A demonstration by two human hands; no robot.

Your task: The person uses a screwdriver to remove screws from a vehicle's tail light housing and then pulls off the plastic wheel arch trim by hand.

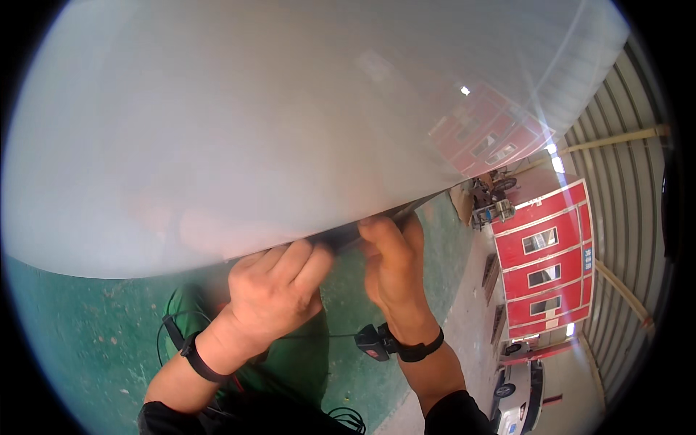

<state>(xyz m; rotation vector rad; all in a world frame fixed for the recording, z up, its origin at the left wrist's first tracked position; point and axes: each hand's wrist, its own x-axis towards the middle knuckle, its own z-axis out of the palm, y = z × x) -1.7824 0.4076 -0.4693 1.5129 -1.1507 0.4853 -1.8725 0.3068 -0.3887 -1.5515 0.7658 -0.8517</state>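
A large glossy pale grey panel [239, 123] fills the upper view, reflecting a red structure. Along its lower edge runs a narrow dark strip [341, 235], partly hidden by my hands. My left hand [279, 290], below the edge at the centre, has its fingers curled over that strip. To its right, my right hand [395, 275] grips the same strip, thumb bent up against the edge and the other fingers largely hidden. Both wrists wear black bands; a small black device [373, 341] is on the right one.
Below lie a green floor [87, 341] and dark cables [346, 419]. At the right are a motorcycle [496, 185], a red cabin with windows [518, 275], a white car [515, 406] and a ribbed metal structure [623, 181] with beams. The panel's edge crosses the middle of the view.
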